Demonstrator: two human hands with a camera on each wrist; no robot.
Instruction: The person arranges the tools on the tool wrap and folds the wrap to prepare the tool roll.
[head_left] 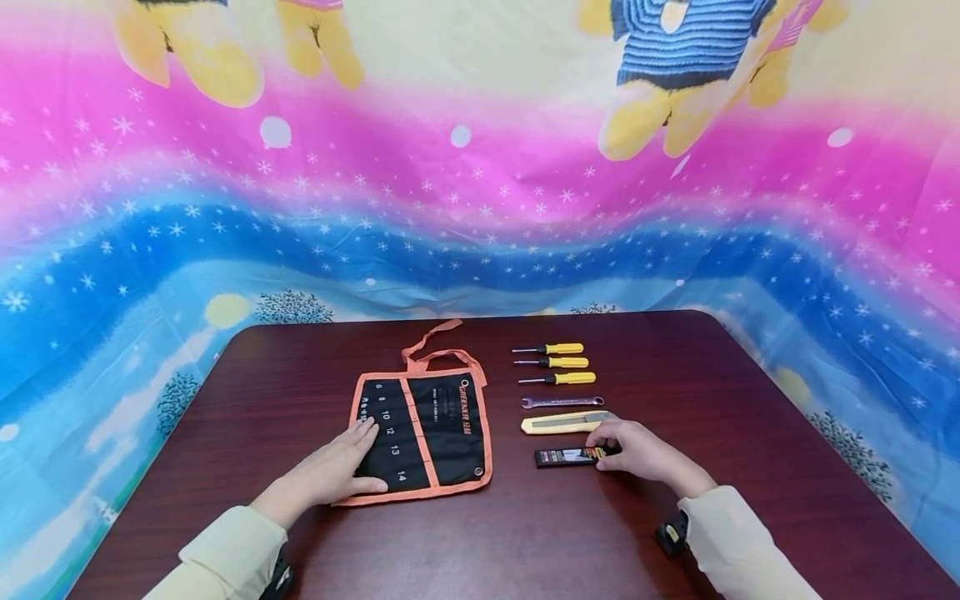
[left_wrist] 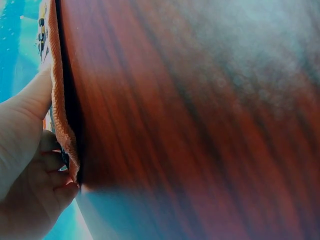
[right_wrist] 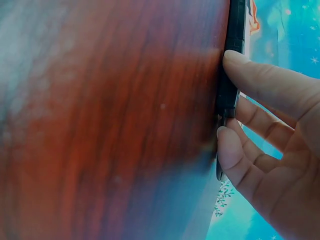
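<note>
A black tool pouch (head_left: 457, 433) with orange edging and printed size numbers lies flat on the table. My left hand (head_left: 345, 467) rests on its left side, fingers fairly straight and thumb spread. The left wrist view shows this hand (left_wrist: 30, 155) against the orange edge (left_wrist: 61, 115). Right of the pouch, my right hand (head_left: 637, 450) pinches the right end of a flat black case (head_left: 555, 457) with a printed label, probably for blades. In the right wrist view, the thumb presses on the side of the case (right_wrist: 229, 95). A yellow utility knife (head_left: 558, 423) lies just behind it.
Behind the knife lie a small wrench (head_left: 562, 402) and three yellow-handled screwdrivers (head_left: 573, 378) in a column. An orange tie strap (head_left: 442, 354) trails from the pouch's back edge. A patterned cloth (head_left: 480, 208) hangs behind the dark wooden table (head_left: 480, 550).
</note>
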